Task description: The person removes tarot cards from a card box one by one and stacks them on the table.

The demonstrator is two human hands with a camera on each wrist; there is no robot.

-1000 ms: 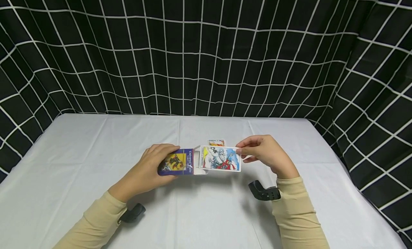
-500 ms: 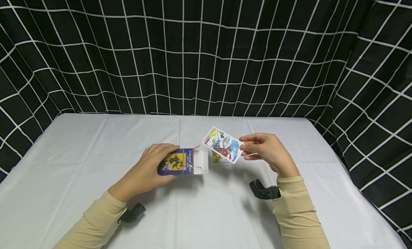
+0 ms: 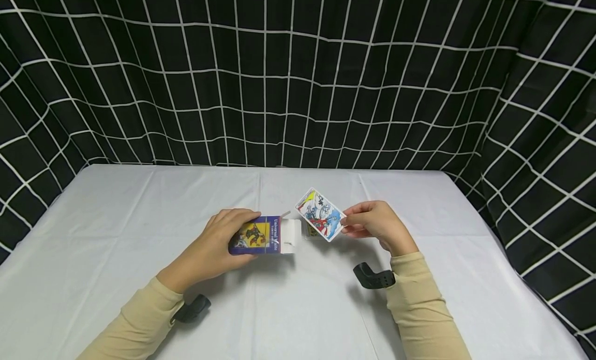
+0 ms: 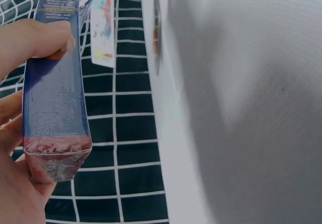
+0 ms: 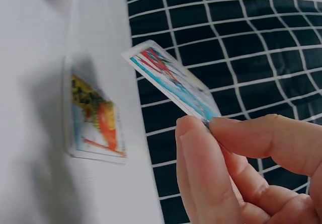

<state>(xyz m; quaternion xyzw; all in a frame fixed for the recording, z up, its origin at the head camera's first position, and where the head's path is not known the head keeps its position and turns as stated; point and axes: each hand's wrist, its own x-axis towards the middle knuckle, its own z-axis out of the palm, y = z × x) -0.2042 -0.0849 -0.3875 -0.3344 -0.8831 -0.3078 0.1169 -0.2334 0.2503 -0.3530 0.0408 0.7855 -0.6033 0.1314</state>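
My left hand grips a blue tarot card box, thumb on one narrow side and fingers on the other. Its white end flap stands open toward the right. In the left wrist view the box shows a blue side with a red end. Between thumb and fingertips, my right hand pinches a tarot card by one corner, its colourful picture facing up and tilted. Under it, another tarot card lies face up on the table, partly hidden in the head view.
A white cloth covers the table. Behind it and at both sides hangs a black curtain with a white grid. Black wrist devices, one on the left and another on the right, sit by the sleeves.
The card in my right hand came away from the box's open end, turned at an angle, then moved slightly left and down over the card on the table. My left hand stays put.
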